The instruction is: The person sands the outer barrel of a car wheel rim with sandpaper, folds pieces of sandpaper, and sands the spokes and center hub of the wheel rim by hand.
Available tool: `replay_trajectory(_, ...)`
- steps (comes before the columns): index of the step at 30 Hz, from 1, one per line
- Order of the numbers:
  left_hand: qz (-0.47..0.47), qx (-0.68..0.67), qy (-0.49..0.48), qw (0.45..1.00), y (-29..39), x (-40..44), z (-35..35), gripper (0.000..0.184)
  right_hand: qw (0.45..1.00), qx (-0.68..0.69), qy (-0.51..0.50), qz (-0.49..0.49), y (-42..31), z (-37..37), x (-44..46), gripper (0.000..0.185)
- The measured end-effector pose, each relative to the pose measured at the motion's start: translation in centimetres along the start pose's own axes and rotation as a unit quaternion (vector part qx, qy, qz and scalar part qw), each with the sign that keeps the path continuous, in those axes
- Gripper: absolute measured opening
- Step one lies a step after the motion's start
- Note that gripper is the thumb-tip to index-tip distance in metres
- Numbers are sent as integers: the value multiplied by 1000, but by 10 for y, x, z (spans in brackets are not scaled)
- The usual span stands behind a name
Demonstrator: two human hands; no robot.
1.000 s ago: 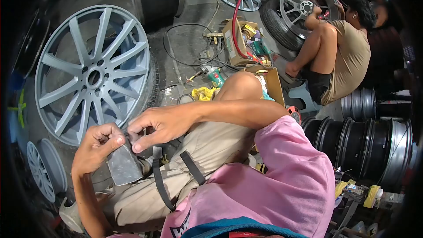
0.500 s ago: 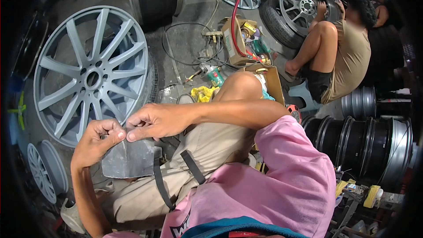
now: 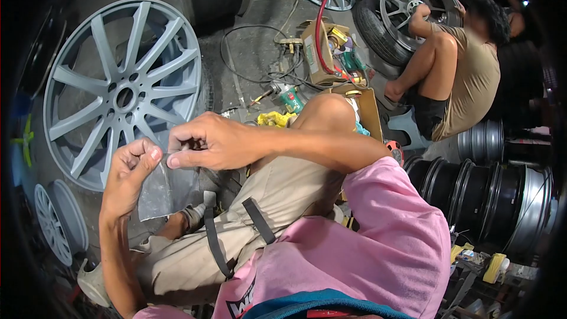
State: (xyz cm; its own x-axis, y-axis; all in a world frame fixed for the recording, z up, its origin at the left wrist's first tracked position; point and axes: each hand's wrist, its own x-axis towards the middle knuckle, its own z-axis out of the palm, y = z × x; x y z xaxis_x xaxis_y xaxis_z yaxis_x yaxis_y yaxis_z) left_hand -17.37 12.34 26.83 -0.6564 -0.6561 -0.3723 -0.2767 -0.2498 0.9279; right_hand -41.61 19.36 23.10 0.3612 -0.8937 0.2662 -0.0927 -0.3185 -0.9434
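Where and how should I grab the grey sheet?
Pinch the grey sheet by its lower edge, probably best from the bottom of the view: it is thin and that edge looks free, while left grip and right grip crowd the top.

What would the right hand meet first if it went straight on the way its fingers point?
Past the grey sheet between them, the right hand would probably meet the left hand first; depth is unclear.

Beyond left hand (image 3: 126, 171), wheel (image 3: 136, 87) perhaps obstructive
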Motion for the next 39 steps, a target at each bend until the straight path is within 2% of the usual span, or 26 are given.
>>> replay_trajectory(1,-2,-1,1,1000,1,-1,0,26,993,64,-53,81,-4,-5,0,34)
replay_trajectory(5,1,23,-8,1000,10,-4,2,26,968,175,-120,136,-1,-6,1,37)
replay_trajectory(7,7,34,-15,999,8,-5,3,27,991,58,-91,79,-2,-6,1,36)
replay_trajectory(8,2,29,2,1000,6,-5,3,27,991,57,-92,79,-1,-5,2,36)
replay_trajectory(10,5,23,17,1000,3,-3,4,27,1000,-26,-8,15,1,1,1,36)
replay_trajectory(14,40,23,71,996,-9,8,-14,26,997,-70,17,-16,1,-2,4,34)
replay_trajectory(16,62,32,101,992,-15,14,-45,25,990,-89,90,-62,-2,-6,8,34)
replay_trajectory(18,102,47,229,967,-24,23,-86,25,986,-115,109,-55,-13,-21,9,33)
replay_trajectory(19,108,45,227,967,-28,27,-100,25,991,-81,103,-14,-17,-26,10,32)
replay_trajectory(20,141,65,270,950,-24,26,-105,25,994,-45,98,27,-20,-29,10,30)
replay_trajectory(21,172,86,312,931,-21,26,-108,24,996,-36,79,22,-12,-26,12,28)
replay_trajectory(22,174,86,311,931,-25,27,-104,24,996,-37,80,21,-8,-19,17,28)
replay_trajectory(24,242,178,284,910,1,21,-41,24,980,-81,122,-134,-7,-1,21,28)
replay_trajectory(26,273,197,259,905,20,13,2,22,986,-55,105,-113,-18,4,26,30)
replay_trajectory(28,302,249,259,883,34,8,17,21,996,-68,55,-4,-28,-1,29,31)
replay_trajectory(29,314,248,260,879,39,6,19,21,996,-66,61,-10,-36,-5,31,30)
replay_trajectory(30,295,246,250,889,41,2,14,22,991,-96,74,-53,-36,-12,31,29)
replay_trajectory(31,281,237,251,895,46,-1,13,24,988,-121,84,-50,-45,-26,29,24)
replay_trajectory(32,286,205,250,902,48,-2,15,27,983,-130,125,-43,-44,-42,24,18)
replay_trajectory(33,285,236,248,895,46,-6,11,27,975,-134,176,24,-50,-61,15,15)
replay_trajectory(34,285,263,246,889,45,-12,6,27,953,-198,227,37,-43,-89,5,16)
replay_trajectory(35,241,294,206,902,42,-20,-4,26,931,-221,272,102,-50,-110,-14,21)
replay_trajectory(36,213,330,174,903,37,-26,-11,26,916,-254,296,96,-24,-147,-39,26)
replay_trajectory(38,178,350,110,913,19,-37,-21,27,863,-293,365,190,15,-186,-90,40)
replay_trajectory(39,153,385,93,905,16,-43,-21,28,837,-368,341,217,65,-224,-132,46)
